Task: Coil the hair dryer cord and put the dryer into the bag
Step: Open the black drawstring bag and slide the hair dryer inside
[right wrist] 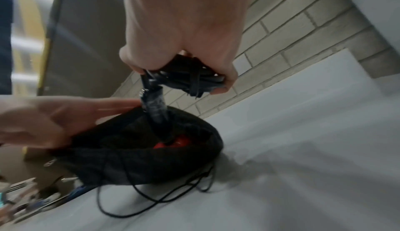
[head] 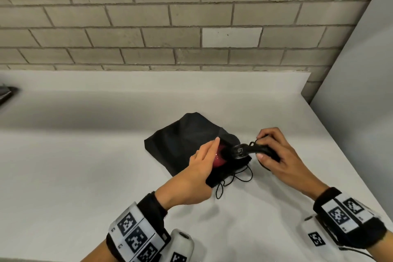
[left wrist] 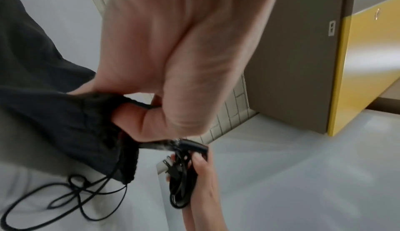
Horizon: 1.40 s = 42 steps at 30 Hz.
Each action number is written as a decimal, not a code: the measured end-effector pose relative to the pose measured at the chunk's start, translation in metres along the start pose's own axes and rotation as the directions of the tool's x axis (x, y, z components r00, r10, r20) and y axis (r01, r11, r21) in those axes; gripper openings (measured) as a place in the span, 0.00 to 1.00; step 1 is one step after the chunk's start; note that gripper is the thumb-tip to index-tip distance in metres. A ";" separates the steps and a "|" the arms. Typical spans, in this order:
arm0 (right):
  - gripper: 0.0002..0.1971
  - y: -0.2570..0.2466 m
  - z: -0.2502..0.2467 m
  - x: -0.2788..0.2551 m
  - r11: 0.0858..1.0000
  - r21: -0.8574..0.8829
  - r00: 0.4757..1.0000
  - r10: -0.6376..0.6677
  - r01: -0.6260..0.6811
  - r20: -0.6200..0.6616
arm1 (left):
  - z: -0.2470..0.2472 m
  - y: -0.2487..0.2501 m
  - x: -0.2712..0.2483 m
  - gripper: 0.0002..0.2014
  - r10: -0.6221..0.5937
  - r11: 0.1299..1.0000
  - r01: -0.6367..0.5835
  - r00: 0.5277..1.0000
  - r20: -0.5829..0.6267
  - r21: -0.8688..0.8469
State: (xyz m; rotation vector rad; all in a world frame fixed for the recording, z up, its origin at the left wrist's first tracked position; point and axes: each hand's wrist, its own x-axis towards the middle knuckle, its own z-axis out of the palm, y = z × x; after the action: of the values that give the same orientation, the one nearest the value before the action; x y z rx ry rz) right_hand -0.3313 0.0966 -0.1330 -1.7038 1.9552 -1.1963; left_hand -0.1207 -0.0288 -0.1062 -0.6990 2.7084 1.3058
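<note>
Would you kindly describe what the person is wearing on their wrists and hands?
Both hands are bare. The left wrist and right wrist each carry a black cuff under a white band printed with black square tracking markers, with a white camera housing attached. A thin cable trails from the right one.

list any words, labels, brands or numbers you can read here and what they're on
No text can be read in any view.
Wrist bands: black-and-white square code patterns; the small characters beside them are too small to read.
Hair dryer handle: pale marks, too blurred to read.
Bag: no print visible.
Wall plate: no readable lettering.
</note>
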 end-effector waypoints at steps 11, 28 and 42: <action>0.13 -0.037 0.035 -0.006 0.921 -0.353 0.876 0.301 -0.164 0.378 | 0.028 0.030 0.015 0.53 -0.014 0.997 0.010 0.999 0.046 0.082; 0.06 -0.045 0.060 0.052 0.946 -0.158 0.830 0.324 -0.282 0.454 | 0.007 0.022 0.016 0.55 -0.095 0.987 0.108 0.989 -0.112 0.115; 0.11 -0.030 0.054 0.047 0.732 0.144 0.642 0.463 -0.666 0.611 | -0.008 -0.003 0.025 0.51 -0.090 0.986 0.111 0.984 -0.156 0.127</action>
State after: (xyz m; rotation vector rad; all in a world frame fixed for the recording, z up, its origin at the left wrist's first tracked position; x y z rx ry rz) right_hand -0.2857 0.0336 -0.1304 -0.9420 1.5936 -0.6633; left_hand -0.1406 -0.0463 -0.1091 -0.9410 2.8016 1.0767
